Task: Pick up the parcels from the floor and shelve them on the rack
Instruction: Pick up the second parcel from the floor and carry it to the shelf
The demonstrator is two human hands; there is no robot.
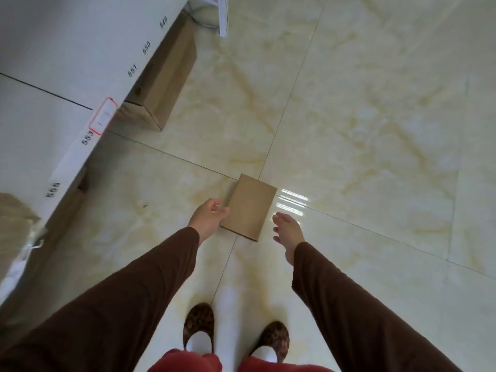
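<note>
A small flat brown cardboard parcel (249,206) lies on the glossy tiled floor just ahead of my feet. My left hand (208,217) is at its left edge, fingers curled and thumb over the edge, gripping it. To the right of the parcel's near corner, my right hand (287,230) is open with fingers spread and does not touch it. Along the left side runs the white rack (67,49), its shelf edge carrying number labels and a red-framed tag (103,116).
A long cardboard box (166,76) sits on the floor under the rack's shelf. Another box (69,208) is nearer, at lower left. A beige bag (13,224) lies on the shelf at far left. A white power strip (224,14) is at the top. Open floor extends right.
</note>
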